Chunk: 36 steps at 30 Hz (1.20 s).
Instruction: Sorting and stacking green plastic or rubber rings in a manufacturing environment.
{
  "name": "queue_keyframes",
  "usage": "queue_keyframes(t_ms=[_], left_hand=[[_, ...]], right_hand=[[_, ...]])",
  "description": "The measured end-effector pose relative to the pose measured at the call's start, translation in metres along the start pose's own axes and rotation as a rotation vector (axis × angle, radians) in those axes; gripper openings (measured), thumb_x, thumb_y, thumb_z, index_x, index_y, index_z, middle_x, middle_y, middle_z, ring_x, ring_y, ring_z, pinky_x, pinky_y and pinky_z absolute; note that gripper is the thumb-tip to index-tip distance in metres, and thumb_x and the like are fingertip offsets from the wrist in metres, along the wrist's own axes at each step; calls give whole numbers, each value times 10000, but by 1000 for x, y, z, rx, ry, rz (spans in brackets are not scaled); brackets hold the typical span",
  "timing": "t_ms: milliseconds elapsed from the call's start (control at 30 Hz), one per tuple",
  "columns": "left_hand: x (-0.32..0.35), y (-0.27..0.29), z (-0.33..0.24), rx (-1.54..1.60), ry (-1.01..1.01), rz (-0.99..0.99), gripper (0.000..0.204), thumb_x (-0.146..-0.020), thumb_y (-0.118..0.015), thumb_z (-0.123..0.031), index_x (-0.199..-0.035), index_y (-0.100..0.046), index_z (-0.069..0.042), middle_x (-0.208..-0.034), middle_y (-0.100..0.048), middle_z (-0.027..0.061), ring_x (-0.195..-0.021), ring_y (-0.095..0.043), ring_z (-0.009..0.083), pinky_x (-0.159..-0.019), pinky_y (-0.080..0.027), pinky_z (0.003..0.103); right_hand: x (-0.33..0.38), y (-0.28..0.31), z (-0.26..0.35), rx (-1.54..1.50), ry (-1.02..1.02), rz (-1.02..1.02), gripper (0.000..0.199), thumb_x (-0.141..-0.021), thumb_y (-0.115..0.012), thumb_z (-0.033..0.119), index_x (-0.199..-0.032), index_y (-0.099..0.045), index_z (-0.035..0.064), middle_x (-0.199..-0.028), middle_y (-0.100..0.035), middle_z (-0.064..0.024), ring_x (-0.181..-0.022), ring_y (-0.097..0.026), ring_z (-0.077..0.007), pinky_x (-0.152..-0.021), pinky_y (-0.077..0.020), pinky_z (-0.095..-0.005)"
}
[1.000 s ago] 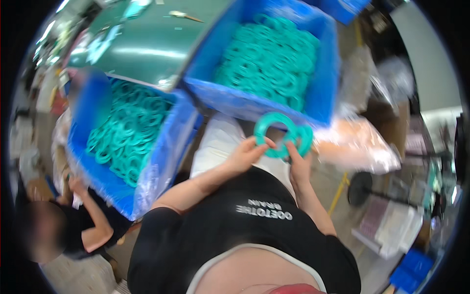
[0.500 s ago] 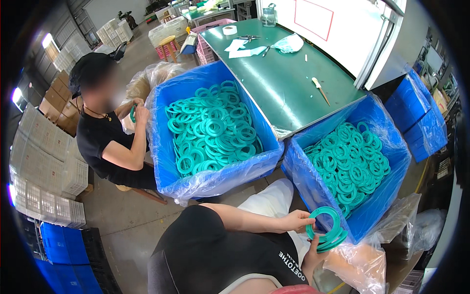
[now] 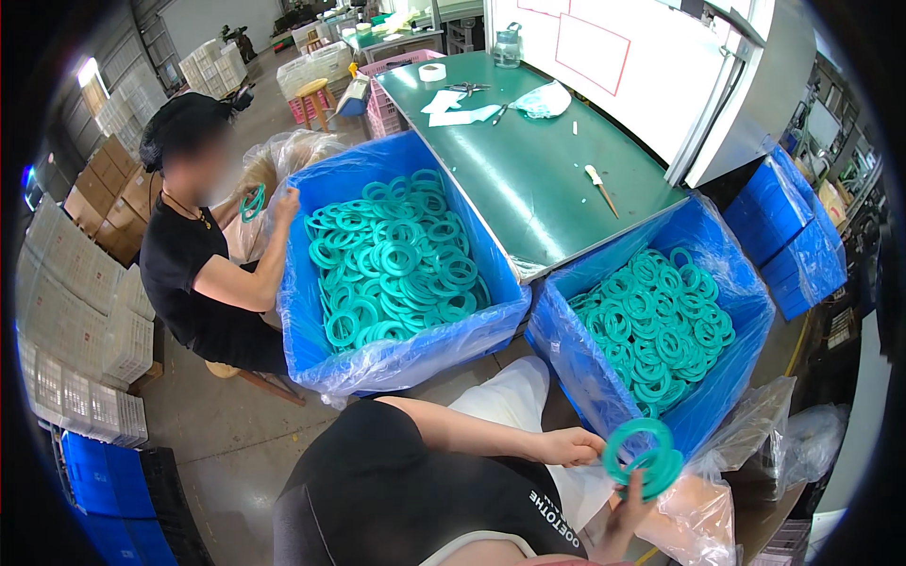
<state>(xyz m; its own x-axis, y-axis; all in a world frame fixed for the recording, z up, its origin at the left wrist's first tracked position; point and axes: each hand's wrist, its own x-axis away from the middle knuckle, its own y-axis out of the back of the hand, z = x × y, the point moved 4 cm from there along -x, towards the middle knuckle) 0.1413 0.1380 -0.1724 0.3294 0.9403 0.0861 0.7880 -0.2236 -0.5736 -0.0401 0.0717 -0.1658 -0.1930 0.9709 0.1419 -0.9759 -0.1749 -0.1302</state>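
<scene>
Both forearms reach to the near right; the left hand (image 3: 569, 445) is curled in a grip, the right hand (image 3: 630, 498) raised with fingers pinched shut

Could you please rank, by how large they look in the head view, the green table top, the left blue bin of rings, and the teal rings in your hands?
1. Green table top and left blue bin: look alike, no ranking.
2. Teal rings, smallest.

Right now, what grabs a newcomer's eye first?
Two blue bins full of teal rings: one left of the green table, the other at its near right corner. Low right, both hands, left and right, hold a few rings. A seated co-worker handles another ring at left.
</scene>
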Motion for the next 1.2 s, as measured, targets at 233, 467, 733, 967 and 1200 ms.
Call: queue_keyframes(t_ms=[233, 467, 733, 967, 1200], left_hand=[[1, 27, 17, 167, 186, -155, 209, -794, -440, -65, -892, -618, -15, -632, -441, -43, -485, -317, 28, -418, -238, 182], [13, 50, 24, 57, 169, -317, 208, -801, -450, -82, -857, -648, -52, -697, -508, -34, -575, -394, 28, -503, -316, 163], [17, 64, 12, -11, 159, -435, 296, -914, -517, -380, -884, -615, -102, -684, -441, -74, -591, -351, 23, -511, -297, 183], [29, 67, 27, 52, 229, -386, 194, -884, -536, -265, -904, -612, -88, -685, -431, -61, -573, -339, 28, -476, -252, 188], [31, 63, 5, -106, 23, -611, 192, -901, -553, -298, -949, -650, -138, -671, -481, -81, -587, -391, 23, -508, -299, 200]], right_hand=[[-65, 115, 83, -822, 116, -161, 394, -877, -594, 345, -1212, -531, 148, -743, -475, 78, -737, -473, -76, -872, -408, -429], [-46, 26, 27, -84, 95, 171, 273, -912, -535, 274, -1024, -587, 30, -726, -506, 15, -669, -489, -95, -626, -392, -212], [3, -102, -5, 1045, 584, 765, 225, -700, -737, 306, -780, -660, 110, -740, -636, -55, -833, -557, -224, -863, -288, -432], [14, -95, 1, 972, 773, 685, 312, -756, -673, 398, -823, -630, 96, -734, -610, -30, -756, -564, -238, -961, -244, -461], [-23, -39, -10, 69, 205, -129, 168, -933, -461, 122, -895, -590, 21, -941, -589, -79, -860, -535, -148, -807, -433, -286]])
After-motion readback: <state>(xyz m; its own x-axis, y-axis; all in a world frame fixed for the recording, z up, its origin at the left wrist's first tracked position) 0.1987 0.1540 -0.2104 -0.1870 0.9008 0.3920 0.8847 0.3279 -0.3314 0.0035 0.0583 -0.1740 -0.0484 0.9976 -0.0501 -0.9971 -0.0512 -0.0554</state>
